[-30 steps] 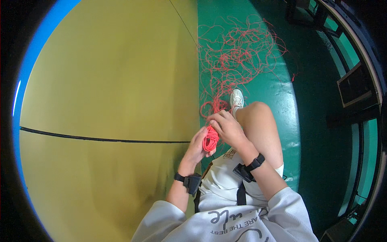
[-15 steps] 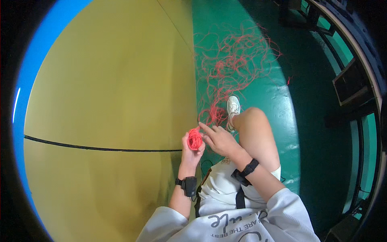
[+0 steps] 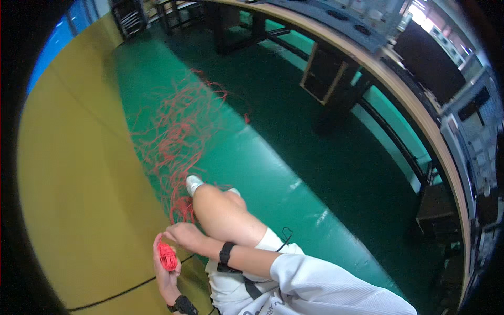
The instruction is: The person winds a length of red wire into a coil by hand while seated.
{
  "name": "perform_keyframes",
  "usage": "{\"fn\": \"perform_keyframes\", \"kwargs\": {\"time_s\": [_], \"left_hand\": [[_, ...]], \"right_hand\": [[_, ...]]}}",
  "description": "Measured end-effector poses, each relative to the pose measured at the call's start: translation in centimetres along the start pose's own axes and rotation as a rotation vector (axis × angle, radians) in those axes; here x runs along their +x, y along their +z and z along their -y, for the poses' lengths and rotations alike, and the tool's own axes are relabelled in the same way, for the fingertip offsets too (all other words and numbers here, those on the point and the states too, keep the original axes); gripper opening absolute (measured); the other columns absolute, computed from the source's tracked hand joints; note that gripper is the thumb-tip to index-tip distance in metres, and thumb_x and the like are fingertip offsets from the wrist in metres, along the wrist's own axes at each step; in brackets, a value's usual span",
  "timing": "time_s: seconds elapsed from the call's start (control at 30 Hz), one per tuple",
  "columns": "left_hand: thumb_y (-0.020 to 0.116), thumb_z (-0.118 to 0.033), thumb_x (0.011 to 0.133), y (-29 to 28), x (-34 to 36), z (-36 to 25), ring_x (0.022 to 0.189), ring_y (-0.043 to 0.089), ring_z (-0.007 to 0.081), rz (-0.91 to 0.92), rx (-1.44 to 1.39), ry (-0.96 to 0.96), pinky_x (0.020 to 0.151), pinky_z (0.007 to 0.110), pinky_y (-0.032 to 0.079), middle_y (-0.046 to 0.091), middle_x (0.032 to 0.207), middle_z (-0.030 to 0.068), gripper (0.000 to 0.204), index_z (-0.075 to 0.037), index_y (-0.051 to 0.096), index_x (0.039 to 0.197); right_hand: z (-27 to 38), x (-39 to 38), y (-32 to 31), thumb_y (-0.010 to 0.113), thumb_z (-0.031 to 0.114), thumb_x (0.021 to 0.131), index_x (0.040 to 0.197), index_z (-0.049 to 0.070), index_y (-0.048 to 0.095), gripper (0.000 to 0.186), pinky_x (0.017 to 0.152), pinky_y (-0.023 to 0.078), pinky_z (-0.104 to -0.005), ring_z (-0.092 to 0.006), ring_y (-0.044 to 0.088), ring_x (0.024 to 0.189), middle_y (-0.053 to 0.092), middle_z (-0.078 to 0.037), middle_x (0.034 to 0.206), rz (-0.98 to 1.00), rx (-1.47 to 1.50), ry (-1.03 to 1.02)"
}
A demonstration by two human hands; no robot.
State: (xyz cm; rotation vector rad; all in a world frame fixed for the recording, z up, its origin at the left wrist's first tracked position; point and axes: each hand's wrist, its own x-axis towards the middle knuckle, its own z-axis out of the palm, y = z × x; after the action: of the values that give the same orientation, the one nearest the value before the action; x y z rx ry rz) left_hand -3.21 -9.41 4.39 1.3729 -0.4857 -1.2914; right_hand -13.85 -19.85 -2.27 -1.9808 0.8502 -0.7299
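Note:
My left hand (image 3: 166,276) is wrapped round a small wound ball of red string (image 3: 168,257). Just above the ball, my right hand (image 3: 186,235) has its fingers drawn together at the strand that leads to it. The strand itself is too thin to follow between the fingertips. Beyond my hands, a long loose tangle of red string (image 3: 181,134) spreads over the green floor, with a denser clump (image 3: 182,207) beside my white shoe (image 3: 193,184).
On the left is a broad yellow surface (image 3: 73,184) with a black line (image 3: 121,290) across it. A long workbench (image 3: 357,51) curves along the right, with a dark box (image 3: 324,71) beneath it. A monitor (image 3: 428,60) stands on the bench.
My view has swung right, bringing the workbench into sight and shifting hands and string leftward in the picture. My right hand's pointing finger has folded in, near the ball's upper end.

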Motion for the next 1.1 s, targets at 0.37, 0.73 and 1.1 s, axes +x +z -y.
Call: {"fn": "perform_keyframes", "kwargs": {"time_s": [0.37, 0.73, 1.1], "left_hand": [[0.045, -0.038, 0.101, 2.8, 4.3, -5.6, 0.047, 0.053, 0.0163, 0.121, 0.042, 0.095, 0.034, 0.024, 0.036, 0.059, 0.089, 0.0101, 0.042, -0.009, 0.040, 0.130], [0.051, -0.045, 0.097, 0.0, 7.3, -8.2, 0.049, 0.057, 0.0179, 0.023, 0.076, 0.285, 0.035, 0.024, 0.038, 0.058, 0.087, 0.0096, 0.044, -0.009, 0.043, 0.120], [0.056, -0.048, 0.092, 4.6, 3.9, -12.3, 0.043, 0.055, 0.0215, 0.104, -0.098, 0.481, 0.030, 0.026, 0.038, 0.057, 0.094, 0.0149, 0.053, -0.008, 0.042, 0.124]], "right_hand": [[-3.9, 5.7, -4.7, 0.046, 0.056, 0.093, 0.090, 0.000, 0.068, 0.060, 0.078, 0.050, -0.0520, -0.0399, 0.060, 0.094, 0.064, -0.021, 0.091, 0.144, -0.204, -0.078], [-12.7, 7.7, -3.6, 0.062, 0.042, 0.088, 0.123, 0.004, 0.057, 0.052, 0.087, 0.051, -0.0465, -0.0386, 0.062, 0.105, 0.064, -0.024, 0.113, 0.481, -0.497, 0.339], [-16.2, 10.9, 0.2, 0.044, 0.032, 0.096, 0.110, 0.002, 0.065, 0.039, 0.086, 0.049, -0.0472, -0.0387, 0.062, 0.104, 0.066, -0.023, 0.110, 0.501, -0.385, 0.377]]}}
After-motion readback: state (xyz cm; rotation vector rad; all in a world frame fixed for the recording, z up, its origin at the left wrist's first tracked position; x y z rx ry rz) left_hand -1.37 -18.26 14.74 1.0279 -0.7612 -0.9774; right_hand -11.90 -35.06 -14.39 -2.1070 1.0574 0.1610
